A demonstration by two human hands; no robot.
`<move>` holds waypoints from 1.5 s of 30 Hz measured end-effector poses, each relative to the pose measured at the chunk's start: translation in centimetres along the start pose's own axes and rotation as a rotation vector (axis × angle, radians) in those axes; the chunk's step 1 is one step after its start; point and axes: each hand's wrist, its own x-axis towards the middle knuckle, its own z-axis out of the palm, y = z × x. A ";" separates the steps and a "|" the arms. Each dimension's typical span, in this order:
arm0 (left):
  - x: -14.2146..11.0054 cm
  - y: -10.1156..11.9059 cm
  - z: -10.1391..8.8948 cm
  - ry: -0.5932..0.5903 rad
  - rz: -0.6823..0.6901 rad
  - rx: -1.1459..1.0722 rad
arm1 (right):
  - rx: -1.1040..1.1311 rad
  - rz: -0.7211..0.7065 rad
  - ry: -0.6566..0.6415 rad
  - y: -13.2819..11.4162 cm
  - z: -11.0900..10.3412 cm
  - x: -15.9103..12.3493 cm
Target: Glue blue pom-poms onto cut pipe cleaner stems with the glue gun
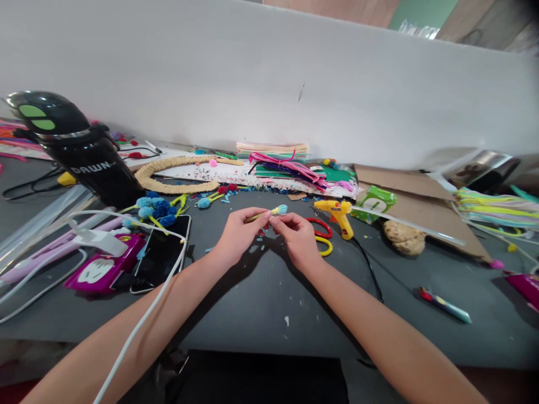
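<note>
Over the middle of the table, my left hand (242, 233) pinches a small pipe-cleaner flower (279, 210) by its yellow-green stem. The flower lies almost level, its light blue head pointing right and a pale yellow band below the head. My right hand (297, 235) is closed too, thumb and fingertips at the underside of the blue head. Small blue scraps lie on the table under the fingers. Just right of my right hand are scissors (324, 247) with red and yellow handles, partly covered by the hand, and a yellow glue gun (337, 213).
Blue pom-pom flowers (158, 210), a phone (162, 255) and a magenta power strip (107, 266) lie left. A white cable (145, 317) crosses my left forearm. A black bottle (80, 151) stands behind. Cardboard (425, 213) and a pen-like tool (446, 306) lie right.
</note>
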 end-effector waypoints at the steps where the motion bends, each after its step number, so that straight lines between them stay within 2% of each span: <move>1: 0.0 -0.1 0.0 -0.001 0.000 -0.001 | 0.021 0.003 0.008 0.1 0.1 0.0; 7: 0.1 -0.5 0.1 -0.007 0.023 -0.054 | 0.034 -0.023 0.038 -0.1 0.5 0.0; 16: 0.1 -0.1 -0.1 0.056 0.101 -0.014 | -0.123 0.017 -0.125 -0.4 -0.4 0.0; 27: 0.1 0.0 -0.2 0.046 0.146 0.088 | -0.219 0.004 -0.102 -1.1 -0.3 -0.2; 31: 0.0 0.0 -0.3 0.052 0.161 0.106 | -0.153 0.014 -0.150 -1.0 -0.2 -0.2; 38: 0.1 -0.3 -0.6 -0.005 0.145 0.004 | 0.028 0.152 -0.258 -1.0 -0.4 0.1; 41: 0.1 -0.3 -0.4 0.011 0.128 -0.002 | 0.031 0.174 -0.248 -1.0 -0.5 0.2; 45: 0.1 0.0 -0.4 0.033 0.130 0.057 | -0.083 0.118 -0.164 -1.2 -1.0 0.3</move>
